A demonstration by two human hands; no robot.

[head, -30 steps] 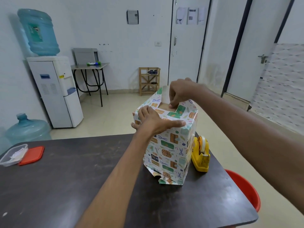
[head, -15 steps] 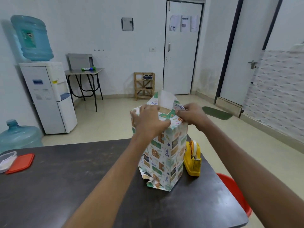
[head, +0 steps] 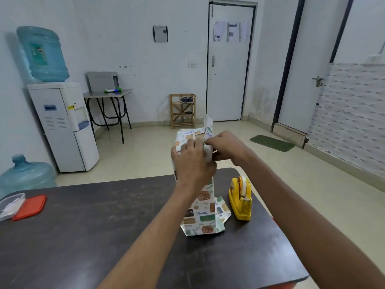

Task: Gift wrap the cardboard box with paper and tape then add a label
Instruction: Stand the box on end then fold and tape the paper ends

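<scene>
A tall box wrapped in patterned paper [head: 203, 209] stands upright on the dark table [head: 104, 236]. Loose paper flaps stick out at its bottom, and one flap [head: 208, 127] stands up at its top. My left hand [head: 192, 161] lies over the top near side of the box and presses the paper down. My right hand [head: 226, 146] is at the top right edge and pinches the paper fold there. A yellow tape dispenser [head: 240, 200] sits just right of the box.
At the table's left edge lie a clear plastic container [head: 9, 205] and its red lid [head: 30, 207]. A water dispenser [head: 62, 126] and a spare water bottle [head: 25, 176] stand on the floor at the left. Something red [head: 275, 221] shows below the table's right edge.
The box has turned, so a narrower face points at me. My right hand has come closer to my left hand at the top fold. The camera view has shifted.
</scene>
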